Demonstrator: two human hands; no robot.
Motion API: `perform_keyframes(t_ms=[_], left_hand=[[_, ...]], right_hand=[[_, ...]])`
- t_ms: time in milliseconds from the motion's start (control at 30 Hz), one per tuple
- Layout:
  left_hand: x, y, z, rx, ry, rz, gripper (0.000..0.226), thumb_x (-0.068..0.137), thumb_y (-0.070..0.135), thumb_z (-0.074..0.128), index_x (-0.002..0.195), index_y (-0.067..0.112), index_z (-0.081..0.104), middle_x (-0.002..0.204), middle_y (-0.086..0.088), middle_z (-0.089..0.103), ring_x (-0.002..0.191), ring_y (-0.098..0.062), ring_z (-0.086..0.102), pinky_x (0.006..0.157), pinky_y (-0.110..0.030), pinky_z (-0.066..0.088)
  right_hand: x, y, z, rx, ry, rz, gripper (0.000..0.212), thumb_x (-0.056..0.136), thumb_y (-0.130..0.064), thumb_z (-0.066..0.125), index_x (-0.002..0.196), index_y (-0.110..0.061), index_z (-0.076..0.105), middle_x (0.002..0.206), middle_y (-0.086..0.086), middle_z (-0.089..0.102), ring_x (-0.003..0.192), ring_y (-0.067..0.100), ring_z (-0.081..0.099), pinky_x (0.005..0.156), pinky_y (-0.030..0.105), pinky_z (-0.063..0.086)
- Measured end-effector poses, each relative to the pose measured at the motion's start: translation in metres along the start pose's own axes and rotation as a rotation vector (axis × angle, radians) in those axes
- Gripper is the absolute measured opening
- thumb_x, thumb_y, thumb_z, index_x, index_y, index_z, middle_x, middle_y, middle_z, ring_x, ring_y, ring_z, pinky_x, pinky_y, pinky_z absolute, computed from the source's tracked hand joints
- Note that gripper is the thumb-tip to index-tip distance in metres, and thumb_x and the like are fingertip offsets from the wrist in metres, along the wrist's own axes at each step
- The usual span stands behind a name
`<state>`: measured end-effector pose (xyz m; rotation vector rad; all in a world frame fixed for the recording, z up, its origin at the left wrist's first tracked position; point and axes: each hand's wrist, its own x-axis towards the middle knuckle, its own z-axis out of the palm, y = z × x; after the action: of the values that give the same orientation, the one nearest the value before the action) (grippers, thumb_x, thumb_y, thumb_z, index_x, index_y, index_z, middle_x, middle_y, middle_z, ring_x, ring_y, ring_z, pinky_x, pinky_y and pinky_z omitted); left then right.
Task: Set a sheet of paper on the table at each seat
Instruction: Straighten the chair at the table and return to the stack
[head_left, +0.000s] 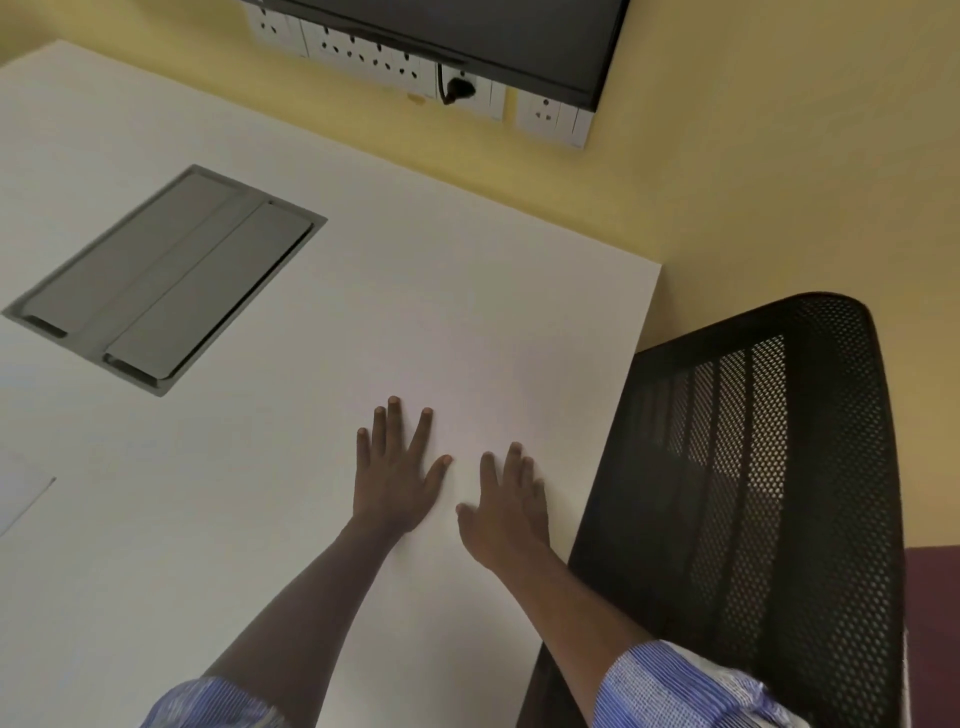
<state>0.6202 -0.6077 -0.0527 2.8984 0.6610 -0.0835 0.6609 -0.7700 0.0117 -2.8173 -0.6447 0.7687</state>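
- Left hand (397, 480) flat, palm down, fingers spread wide, pressed on a white sheet (498, 395) near the table's right edge; nothing gripped.
- Right hand (506, 512) flat too, palm down, fingers a little closer together, just beside the left and nearer the edge; nothing gripped.
- Sheet lying flat on the white table (208, 519), almost the same colour, so edges faint and hard to trace; set in front of the chair.
- Black mesh chair (753, 493) right of the table, back close against the table edge.
- Second sheet (21, 493) at far left, only a corner in view, flat on the table, well apart from the hands.
- Grey cable hatch (166, 280) set into the tabletop, lids shut, up and left of the hands.
- Both forearms bare, blue striped sleeves (670, 686) rolled back at the bottom.
- Yellow wall (753, 182) behind, with a row of white sockets (374, 54), one black plug (460, 88) in.
- Dark screen (467, 31) above the sockets, lower edge only.
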Motion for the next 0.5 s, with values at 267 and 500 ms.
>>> perform_keyframes(t_ms=[267, 500], left_hand=[[-0.003, -0.004, 0.002, 0.001, 0.019, 0.034, 0.075, 0.098, 0.066, 0.026, 0.161, 0.026, 0.012, 0.167, -0.020, 0.003, 0.153, -0.041, 0.011, 0.120, -0.059, 0.021], [-0.034, 0.021, -0.038, -0.021, 0.039, 0.007, 0.079, 0.097, 0.068, 0.019, 0.161, 0.025, 0.004, 0.168, -0.016, -0.004, 0.155, -0.036, 0.001, 0.123, -0.056, 0.011]], right_hand=[[-0.008, 0.000, 0.007, 0.002, 0.042, 0.014, 0.078, 0.101, -0.049, 0.045, 0.161, -0.019, 0.004, 0.169, 0.017, -0.011, 0.157, 0.036, -0.002, 0.125, 0.051, 0.009], [-0.045, 0.016, -0.020, -0.007, 0.154, -0.006, 0.084, 0.100, -0.053, 0.045, 0.162, -0.021, -0.003, 0.170, 0.017, -0.008, 0.157, 0.037, 0.001, 0.125, 0.052, 0.012]])
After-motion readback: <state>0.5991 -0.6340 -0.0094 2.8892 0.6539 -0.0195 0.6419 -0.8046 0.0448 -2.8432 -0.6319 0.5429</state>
